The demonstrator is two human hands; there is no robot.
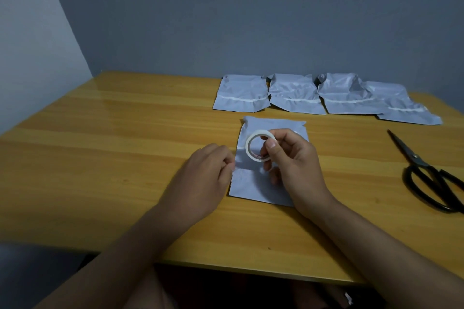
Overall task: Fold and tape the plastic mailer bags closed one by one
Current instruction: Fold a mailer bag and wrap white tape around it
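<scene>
Right fingers pinched around tape roll.

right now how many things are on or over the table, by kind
mailer bags: 5, four taped in the back row, one under the hands
tape roll: 1, held in the right hand
scissors: 1
total: 7

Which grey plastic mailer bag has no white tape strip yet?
The grey plastic mailer bag under the hands, nearest the table's front edge. The four in the back row each show a white strip.
</scene>
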